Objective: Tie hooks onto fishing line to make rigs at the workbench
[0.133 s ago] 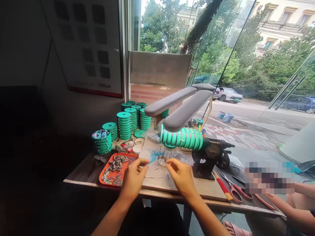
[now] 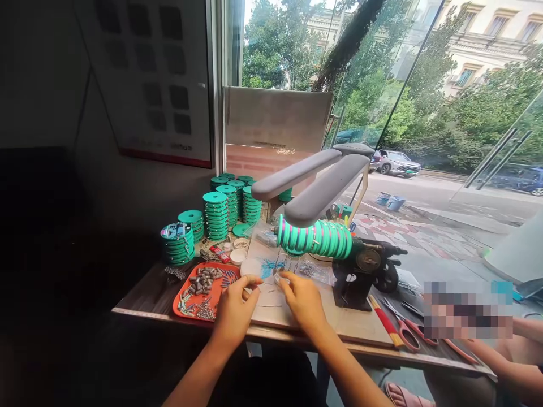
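Smooth green plastic spools [image 2: 328, 237], glossy orange plastic tray [image 2: 217, 291], matt grey lamp [image 2: 324, 191], dark metal machine [image 2: 352, 294].

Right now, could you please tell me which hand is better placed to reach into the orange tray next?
Probably the left hand: it is beside the orange tray, overlapping its edge in this view, while the right hand is farther off, nearer the mounted green spools.

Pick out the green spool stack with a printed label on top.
The leftmost stack, also the frontmost; the other stacks show plain green tops.
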Demonstrator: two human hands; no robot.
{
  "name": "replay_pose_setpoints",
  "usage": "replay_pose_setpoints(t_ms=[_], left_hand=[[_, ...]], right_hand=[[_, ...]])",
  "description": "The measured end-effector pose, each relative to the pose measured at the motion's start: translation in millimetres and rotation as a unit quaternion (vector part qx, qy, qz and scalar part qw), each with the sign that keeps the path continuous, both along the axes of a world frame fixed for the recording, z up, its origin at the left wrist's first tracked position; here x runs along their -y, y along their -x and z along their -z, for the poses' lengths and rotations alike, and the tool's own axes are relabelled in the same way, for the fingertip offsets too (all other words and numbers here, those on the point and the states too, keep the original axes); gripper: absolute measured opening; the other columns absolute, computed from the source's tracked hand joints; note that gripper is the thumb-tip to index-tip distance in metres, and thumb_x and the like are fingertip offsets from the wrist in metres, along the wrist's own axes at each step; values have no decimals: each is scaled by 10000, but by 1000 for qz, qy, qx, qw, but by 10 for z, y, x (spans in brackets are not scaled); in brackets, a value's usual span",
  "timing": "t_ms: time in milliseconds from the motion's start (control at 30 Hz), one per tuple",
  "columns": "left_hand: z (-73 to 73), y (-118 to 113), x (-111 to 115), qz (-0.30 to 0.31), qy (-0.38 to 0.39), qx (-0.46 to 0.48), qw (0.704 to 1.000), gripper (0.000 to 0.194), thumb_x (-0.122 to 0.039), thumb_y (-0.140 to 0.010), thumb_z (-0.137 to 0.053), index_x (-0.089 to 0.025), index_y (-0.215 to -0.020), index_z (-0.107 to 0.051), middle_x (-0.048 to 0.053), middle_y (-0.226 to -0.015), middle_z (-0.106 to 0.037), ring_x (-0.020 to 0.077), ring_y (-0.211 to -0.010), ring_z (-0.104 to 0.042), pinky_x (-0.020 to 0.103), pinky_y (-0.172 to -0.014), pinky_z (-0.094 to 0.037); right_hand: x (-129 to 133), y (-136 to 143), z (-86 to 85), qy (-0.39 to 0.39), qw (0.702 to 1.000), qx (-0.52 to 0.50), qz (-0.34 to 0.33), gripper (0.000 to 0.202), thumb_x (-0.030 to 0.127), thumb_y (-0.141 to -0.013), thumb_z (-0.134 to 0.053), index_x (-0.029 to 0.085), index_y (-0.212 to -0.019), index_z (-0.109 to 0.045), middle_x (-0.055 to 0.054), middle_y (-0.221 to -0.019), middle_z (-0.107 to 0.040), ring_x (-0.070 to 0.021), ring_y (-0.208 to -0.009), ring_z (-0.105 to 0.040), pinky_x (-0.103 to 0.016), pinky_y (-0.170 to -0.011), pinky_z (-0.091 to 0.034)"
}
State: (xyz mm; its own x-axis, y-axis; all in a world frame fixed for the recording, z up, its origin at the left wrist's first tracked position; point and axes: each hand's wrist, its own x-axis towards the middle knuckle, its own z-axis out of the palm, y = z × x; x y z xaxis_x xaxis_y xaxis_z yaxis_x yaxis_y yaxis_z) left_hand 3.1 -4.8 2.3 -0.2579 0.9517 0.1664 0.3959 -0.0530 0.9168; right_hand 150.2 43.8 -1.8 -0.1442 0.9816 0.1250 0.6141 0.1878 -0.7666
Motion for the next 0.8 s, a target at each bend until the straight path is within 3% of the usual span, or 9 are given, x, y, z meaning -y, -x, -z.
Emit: replay_pose_setpoints(t_ms=[100, 200, 267, 400, 500, 567, 667, 733, 800], left_hand=[[-17, -25, 80, -6, 8, -11, 1000, 274, -317, -720, -499, -153, -888, -639, 34, -716, -595, 142, -581, -468, 247, -563, -352], [-33, -25, 138, -5, 17, -19, 1000, 262, -304, -724, -486, -152, -873, -639, 37, -756, -608, 138, -583, -467, 248, -572, -349], [-43, -29, 157, -4, 18, -19, 1000, 257, -294, -730, -480, -150, -877, -635, 41, -801, -616, 133, -583, -467, 247, -578, -353], [-43, -114, 175, 13, 12, -11, 1000, 295, -272, -749, -474, -147, -984, -601, 63, -920, -610, 134, -611, -492, 238, -558, -377], [1, -223, 232, 84, -1, 35, 996, 404, -261, -774, -480, -171, -1168, -499, 86, -1101, -555, 141, -705, -546, 244, -608, -444], [68, -273, 318, 126, 13, 91, 988, 425, -296, -795, -493, -169, -1199, -461, 88, -1048, -577, 154, -771, -571, 263, -697, -470], [224, -272, 535, 100, 49, 174, 979, 365, -427, -781, -531, -138, -1004, -534, 42, -725, -587, 151, -682, -566, 261, -670, -465], [351, -225, 717, 72, 83, 237, 965, 404, -523, -715, -582, -138, -826, -533, 0, -573, -516, 116, -521, -502, 233, -543, -423], [477, -160, 900, 64, 131, 287, 947, 461, -586, -633, -629, -150, -714, -503, -25, -493, -458, 89, -424, -418, 221, -466, -366]], right_hand=[[-81, 95, -14, 16, 999, 12, 28, 313, 265, -826, -437, 122, -1025, -632, -77, -809, -566, -16, -634, -460, -71, -582, -181], [-149, 127, -13, 25, 999, -7, 30, 343, 310, -840, -436, 113, -1071, -596, -56, -692, -547, -17, -592, -451, -66, -579, -209], [-159, 122, -2, 31, 999, -34, 15, 364, 348, -848, -415, 106, -1067, -576, -26, -604, -510, -7, -541, -427, -60, -566, -236], [-50, 82, 15, 35, 994, -100, -36, 480, 492, -817, -377, 44, -817, -551, -29, -647, -497, 22, -552, -407, -44, -541, -282], [87, 28, 3, 65, 982, -150, -98, 669, 675, -734, -352, 31, -817, -511, -41, -712, -498, 33, -517, -371, -53, -489, -296], [156, -30, -14, 117, 960, -211, -144, 756, 739, -680, -370, 27, -904, -490, -44, -731, -494, 38, -482, -352, -64, -448, -288], [233, -132, -39, 173, 927, -275, -190, 770, 715, -684, -421, 17, -1008, -459, -39, -713, -484, 35, -475, -367, -63, -435, -292], [313, -163, -48, 118, 946, -246, -176, 663, 619, -769, -411, 20, -1047, -464, -34, -704, -485, 37, -488, -378, -60, -454, -313], [449, -119, -41, -60, 973, -183, -131, 433, 422, -854, -404, 55, -1073, -477, -37, -773, -509, 37, -578, -434, -49, -540, -365]])
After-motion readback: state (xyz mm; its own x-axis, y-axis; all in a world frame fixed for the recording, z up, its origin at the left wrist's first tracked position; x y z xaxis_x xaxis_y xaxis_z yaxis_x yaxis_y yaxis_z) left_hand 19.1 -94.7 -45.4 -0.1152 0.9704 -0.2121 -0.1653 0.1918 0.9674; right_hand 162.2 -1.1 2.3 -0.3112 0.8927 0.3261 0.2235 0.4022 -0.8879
